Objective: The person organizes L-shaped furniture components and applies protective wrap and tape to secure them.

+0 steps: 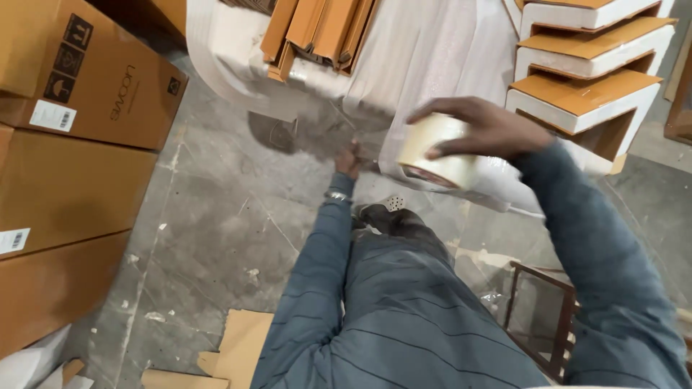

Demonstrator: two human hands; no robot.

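Tape roll (435,153), blurred, gripped by right hand (490,130); left hand's (349,160) grip unclear.

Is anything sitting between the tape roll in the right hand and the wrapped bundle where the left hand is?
Nothing visible does. The right hand holds the tape roll directly against the white wrapped bundle, and the left hand rests at its lower edge, with only bare floor beside it.

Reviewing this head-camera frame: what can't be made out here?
- Head view: the left hand is far off and small; whether it grips the wrapped bundle is unclear.
- The roll of tape in the right hand is motion-blurred; its loose end cannot be seen.
- The stacked cartons are cut off by the left edge.
- The dark frame is partly hidden by the right sleeve.
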